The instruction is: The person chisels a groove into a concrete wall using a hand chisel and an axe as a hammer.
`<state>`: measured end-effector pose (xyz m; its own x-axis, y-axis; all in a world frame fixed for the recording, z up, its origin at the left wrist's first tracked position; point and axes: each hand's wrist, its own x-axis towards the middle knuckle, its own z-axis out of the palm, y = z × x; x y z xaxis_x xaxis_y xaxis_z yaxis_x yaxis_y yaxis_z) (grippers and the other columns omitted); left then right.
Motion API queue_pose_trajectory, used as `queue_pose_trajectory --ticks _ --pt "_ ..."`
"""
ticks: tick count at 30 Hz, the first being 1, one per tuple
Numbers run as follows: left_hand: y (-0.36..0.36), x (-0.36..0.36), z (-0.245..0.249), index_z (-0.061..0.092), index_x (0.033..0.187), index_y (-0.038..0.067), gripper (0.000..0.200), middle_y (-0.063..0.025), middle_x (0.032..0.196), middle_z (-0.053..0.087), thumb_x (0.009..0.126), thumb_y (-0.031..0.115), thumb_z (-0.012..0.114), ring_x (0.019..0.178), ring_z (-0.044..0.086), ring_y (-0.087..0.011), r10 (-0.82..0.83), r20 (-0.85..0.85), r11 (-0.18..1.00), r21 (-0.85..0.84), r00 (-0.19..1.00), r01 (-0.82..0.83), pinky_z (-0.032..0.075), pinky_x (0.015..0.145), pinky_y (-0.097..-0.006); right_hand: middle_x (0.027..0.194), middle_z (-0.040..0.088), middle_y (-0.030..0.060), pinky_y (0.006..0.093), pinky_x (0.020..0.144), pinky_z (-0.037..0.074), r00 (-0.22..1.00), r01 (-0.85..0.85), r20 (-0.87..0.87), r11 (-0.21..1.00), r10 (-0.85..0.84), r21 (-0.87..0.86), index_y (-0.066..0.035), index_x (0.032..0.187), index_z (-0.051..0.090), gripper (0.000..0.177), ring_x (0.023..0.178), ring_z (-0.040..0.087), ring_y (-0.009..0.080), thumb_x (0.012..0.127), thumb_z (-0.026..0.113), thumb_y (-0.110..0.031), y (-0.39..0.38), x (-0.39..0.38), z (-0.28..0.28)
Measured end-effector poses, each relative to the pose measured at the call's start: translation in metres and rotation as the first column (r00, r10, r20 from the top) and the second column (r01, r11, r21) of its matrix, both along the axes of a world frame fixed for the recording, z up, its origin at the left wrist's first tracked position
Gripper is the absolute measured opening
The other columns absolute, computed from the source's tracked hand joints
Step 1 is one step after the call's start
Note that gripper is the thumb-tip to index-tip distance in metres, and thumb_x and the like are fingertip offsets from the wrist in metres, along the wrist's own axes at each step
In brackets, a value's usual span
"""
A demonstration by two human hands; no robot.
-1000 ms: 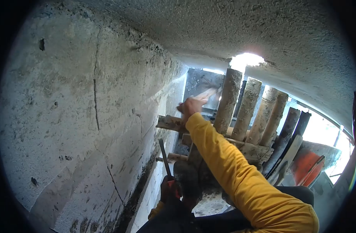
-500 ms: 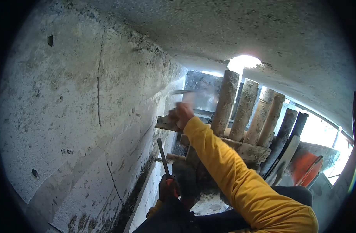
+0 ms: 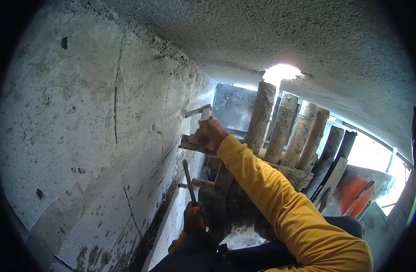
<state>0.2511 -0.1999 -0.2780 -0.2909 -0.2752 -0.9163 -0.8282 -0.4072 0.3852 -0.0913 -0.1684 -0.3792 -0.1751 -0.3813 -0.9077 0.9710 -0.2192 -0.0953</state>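
My right hand [image 3: 211,133], at the end of a yellow sleeve, is closed round the short handle of a hammer-like tool [image 3: 198,110]. Its metal head reaches left to the face of the concrete wall [image 3: 94,113]. Lower down, my left hand [image 3: 192,218] grips a long dark metal bar [image 3: 189,181] with a red-orange part at its lower end. The bar points up and stands a little off the wall. Just below my right hand a rough wooden board [image 3: 193,144] juts toward the wall.
Several upright bamboo or wooden poles [image 3: 280,127] stand right of my right hand, under a low concrete slab [image 3: 307,36]. An orange container [image 3: 354,195] is at the right. A grey panel [image 3: 235,106] stands behind the poles.
The tool in my right hand has swung left, and its head now meets the wall instead of being blurred in the air. My left hand keeps its hold on the bar.
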Motion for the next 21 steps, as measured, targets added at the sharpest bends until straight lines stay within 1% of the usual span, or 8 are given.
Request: queue_pose_trajectory --ticks 2,6,8,14,15,16,18,21 --pt "-0.003 0.013 -0.006 0.047 0.101 0.005 0.019 -0.0063 0.065 0.055 0.087 0.005 0.059 0.045 0.056 -0.0183 0.010 -0.052 0.999 0.035 0.999 -0.008 0.046 0.040 -0.0320 0.080 0.055 0.0136 0.0418 0.052 0.051 0.967 0.190 0.203 0.970 -0.157 -0.152 -0.003 0.093 0.045 0.014 0.062 0.056 0.0268 0.093 0.051 -0.016 0.028 -0.007 -0.025" --pt "-0.005 -0.015 0.019 0.047 0.104 0.005 0.020 -0.0071 0.070 0.059 0.088 0.004 0.060 0.046 0.058 -0.0177 -0.006 -0.015 0.996 0.091 1.000 0.008 0.048 0.042 -0.0312 0.082 0.055 0.0134 0.0394 0.057 0.051 0.968 0.242 0.022 0.955 -0.250 0.174 -0.003 0.092 0.044 0.023 0.066 0.057 0.0260 0.096 0.048 -0.025 0.039 -0.003 0.013" --pt "-0.002 -0.013 0.017 0.047 0.104 0.004 0.019 -0.0074 0.068 0.058 0.089 0.005 0.059 0.045 0.057 -0.0176 0.036 -0.021 0.997 0.076 0.999 -0.034 0.048 0.041 -0.0308 0.075 0.048 0.0071 0.0339 0.055 0.050 0.963 0.260 -0.001 0.926 -0.270 0.274 -0.009 0.102 0.046 0.010 0.069 0.056 0.0215 0.092 0.049 -0.013 0.020 -0.003 0.032" --pt "-0.002 -0.013 0.014 0.046 0.103 0.004 0.017 -0.0075 0.062 0.056 0.091 0.008 0.058 0.044 0.056 -0.0171 0.001 -0.029 0.996 0.092 1.000 0.001 0.047 0.040 -0.0306 0.067 0.045 0.0050 0.0288 0.049 0.042 0.981 0.120 0.172 0.977 -0.090 -0.176 -0.007 0.093 0.047 0.006 0.060 0.053 0.0198 0.091 0.050 -0.012 0.024 -0.005 0.003" --pt "-0.003 -0.009 0.010 0.046 0.103 0.004 0.017 -0.0075 0.062 0.056 0.091 0.009 0.057 0.043 0.056 -0.0171 -0.004 -0.048 0.995 0.095 0.999 0.009 0.047 0.040 -0.0305 0.070 0.048 0.0077 0.0374 0.052 0.047 0.972 0.166 0.180 0.982 -0.148 -0.089 -0.008 0.092 0.047 0.008 0.059 0.053 0.0217 0.092 0.051 -0.015 0.032 -0.003 -0.017" --pt "-0.004 -0.021 0.012 0.046 0.103 0.004 0.017 -0.0075 0.062 0.056 0.091 0.009 0.057 0.044 0.056 -0.0171 -0.004 -0.050 0.996 0.089 0.999 0.009 0.047 0.041 -0.0306 0.072 0.048 0.0088 0.0361 0.052 0.048 0.941 0.251 0.247 0.967 -0.233 -0.041 -0.008 0.094 0.044 0.008 0.056 0.050 0.0219 0.094 0.046 -0.016 0.041 -0.007 -0.007" --pt "-0.005 -0.037 0.033 0.047 0.102 0.004 0.017 -0.0075 0.062 0.056 0.091 0.010 0.058 0.044 0.057 -0.0172 -0.012 -0.017 0.996 0.091 1.000 0.014 0.047 0.041 -0.0306 0.073 0.044 0.0068 0.0357 0.056 0.050 0.971 0.237 -0.086 0.957 -0.225 0.168 -0.009 0.096 0.043 0.009 0.065 0.052 0.0193 0.092 0.048 -0.014 0.037 0.000 0.030" --pt "-0.005 -0.009 0.014 0.047 0.102 0.004 0.017 -0.0073 0.063 0.057 0.091 0.011 0.058 0.044 0.057 -0.0174 -0.024 -0.084 0.999 0.029 0.996 0.026 0.047 0.041 -0.0307 0.076 0.045 0.0085 0.0372 0.057 0.050 0.919 0.343 0.104 0.901 -0.381 0.266 -0.009 0.099 0.043 0.011 0.068 0.053 0.0214 0.093 0.049 -0.017 0.009 0.005 0.036"
